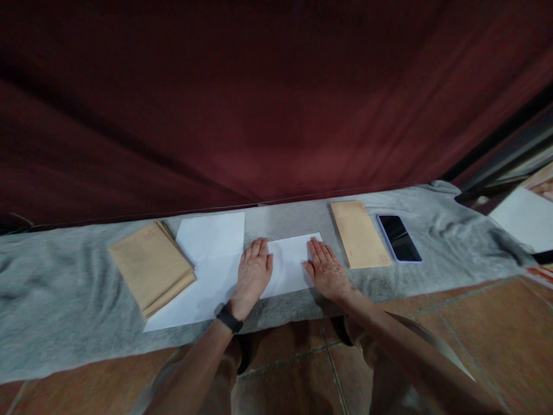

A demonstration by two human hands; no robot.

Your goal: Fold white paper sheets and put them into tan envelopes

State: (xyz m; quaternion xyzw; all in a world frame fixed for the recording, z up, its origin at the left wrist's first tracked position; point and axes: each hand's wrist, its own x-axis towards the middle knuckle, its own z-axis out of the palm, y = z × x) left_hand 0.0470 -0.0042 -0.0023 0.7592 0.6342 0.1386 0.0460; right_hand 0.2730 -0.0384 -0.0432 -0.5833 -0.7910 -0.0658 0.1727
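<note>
My left hand lies flat, fingers stretched out, over the left end of a white sheet of paper. On the right end of that sheet rests my right hand, also flat with its fingers extended. Whether the sheet is folded, I cannot tell. More white paper spreads out left of my left hand, partly under a stack of brown envelopes. To the right of my right hand lies another brown envelope, perhaps several together.
A phone in a purple case lies right of the envelope. Grey cloth covers the long narrow surface. Behind it hangs a dark red curtain. Brown floor tiles show below, and a white object stands at far right.
</note>
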